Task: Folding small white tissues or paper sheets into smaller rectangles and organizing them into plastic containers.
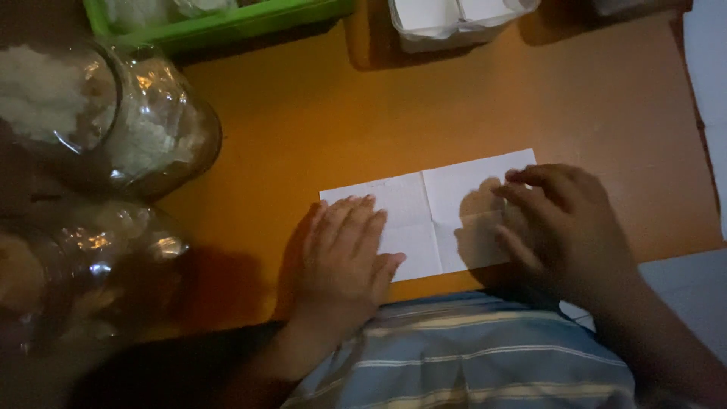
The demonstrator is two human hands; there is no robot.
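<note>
A white sheet of paper with fold creases lies flat on the orange table, near its front edge. My left hand rests palm down on the sheet's left end, fingers together and pointing away from me. Over the right end hovers my right hand, fingers spread and curled, fingertips touching or just above the paper. Neither hand grips anything. The right hand hides the sheet's right edge.
Two clear glass jars holding pale contents stand at the left. A green tray sits at the back left, a white container at the back centre. The table's right edge borders a pale floor.
</note>
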